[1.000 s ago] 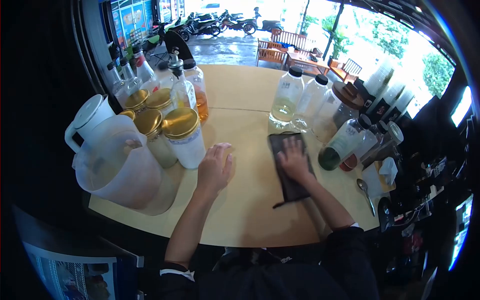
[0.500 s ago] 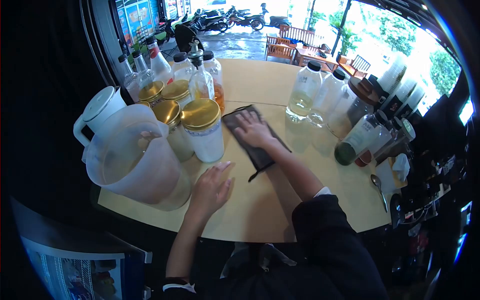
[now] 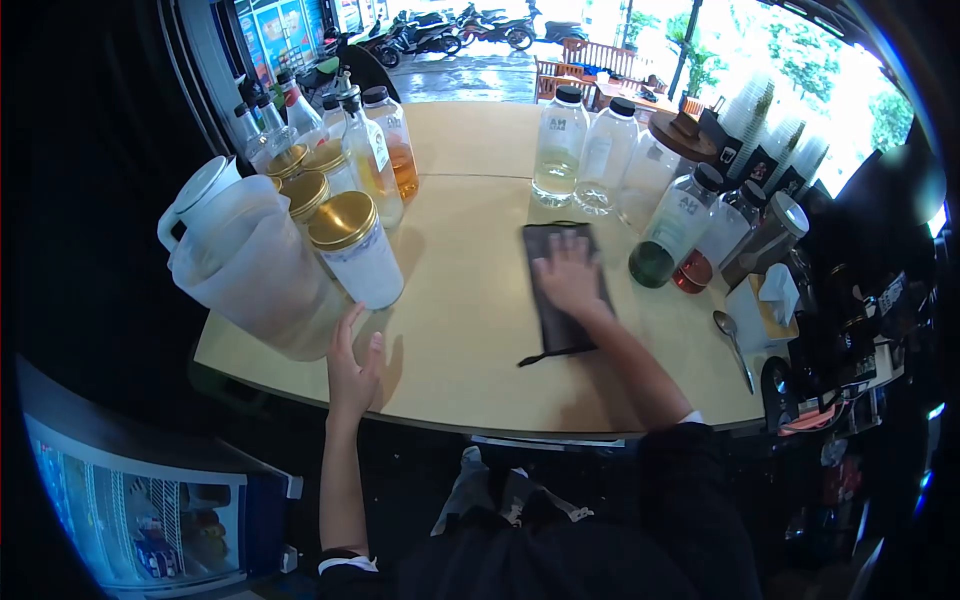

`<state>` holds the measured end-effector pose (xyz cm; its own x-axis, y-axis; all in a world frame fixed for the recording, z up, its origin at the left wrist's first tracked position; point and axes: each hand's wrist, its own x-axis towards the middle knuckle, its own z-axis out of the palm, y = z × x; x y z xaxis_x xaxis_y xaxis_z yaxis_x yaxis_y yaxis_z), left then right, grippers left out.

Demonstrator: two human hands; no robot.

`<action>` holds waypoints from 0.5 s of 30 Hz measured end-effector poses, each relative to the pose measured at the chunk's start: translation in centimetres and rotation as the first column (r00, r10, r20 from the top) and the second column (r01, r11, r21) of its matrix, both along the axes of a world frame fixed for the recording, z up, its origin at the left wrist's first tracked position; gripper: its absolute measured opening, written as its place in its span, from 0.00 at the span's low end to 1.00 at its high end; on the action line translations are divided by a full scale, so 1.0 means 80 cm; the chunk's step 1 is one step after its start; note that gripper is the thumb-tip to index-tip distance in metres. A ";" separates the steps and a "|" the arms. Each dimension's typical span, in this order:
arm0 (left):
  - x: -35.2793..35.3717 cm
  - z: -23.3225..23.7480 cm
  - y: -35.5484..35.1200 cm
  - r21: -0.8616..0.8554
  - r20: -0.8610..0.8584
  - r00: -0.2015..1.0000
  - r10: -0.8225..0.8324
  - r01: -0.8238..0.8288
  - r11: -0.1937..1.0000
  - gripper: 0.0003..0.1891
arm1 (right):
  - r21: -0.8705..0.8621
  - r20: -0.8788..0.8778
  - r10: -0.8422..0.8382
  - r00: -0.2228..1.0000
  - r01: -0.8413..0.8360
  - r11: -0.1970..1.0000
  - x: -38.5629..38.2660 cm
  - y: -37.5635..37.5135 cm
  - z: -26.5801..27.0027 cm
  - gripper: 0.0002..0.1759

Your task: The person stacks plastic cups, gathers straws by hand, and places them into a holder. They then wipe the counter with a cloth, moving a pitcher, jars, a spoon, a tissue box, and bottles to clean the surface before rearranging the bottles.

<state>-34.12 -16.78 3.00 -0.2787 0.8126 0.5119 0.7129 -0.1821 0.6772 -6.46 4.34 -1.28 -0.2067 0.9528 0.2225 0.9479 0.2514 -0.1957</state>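
Note:
Under my right hand, a dark grey cloth lies spread on the tan table. The fingers rest flat and slightly apart on its upper half; a small loop sticks out at its near left corner. My left hand is near the table's front left, its fingers apart and nothing in it. Those fingertips are right at the base of a gold-lidded jar of white contents. A large frosted pitcher stands to the left of that hand.
More gold-lidded jars and bottles crowd the back left beside a white lidded jug. On the right stand clear bottles, a bottle with green liquid, stacked cups, a tissue box and a spoon.
My right hand has slid the cloth to the right across the table, away from the gold-lidded jar and closer to the right-hand bottles. The camera view has shifted too. My left hand stays empty.

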 end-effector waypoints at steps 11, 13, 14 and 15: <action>0.097 -0.011 0.010 0.146 0.080 0.989 -0.128 0.116 0.982 0.20 | 0.077 -0.083 0.796 0.600 -0.792 0.605 -0.021 -0.171 0.001 0.31; 0.116 -0.011 0.015 0.138 0.091 0.981 -0.172 0.158 0.978 0.19 | 0.119 -0.106 0.592 0.799 -0.581 0.805 0.066 -0.152 0.002 0.33; 0.124 -0.011 0.017 0.125 0.090 0.979 -0.184 0.172 0.977 0.19 | 0.133 -0.035 0.451 0.892 -0.444 0.886 0.114 -0.145 0.002 0.33; 0.133 -0.015 0.021 0.134 0.105 0.973 -0.206 0.192 0.972 0.19 | 0.111 -0.039 0.297 0.954 -0.291 0.950 0.159 -0.142 -0.002 0.34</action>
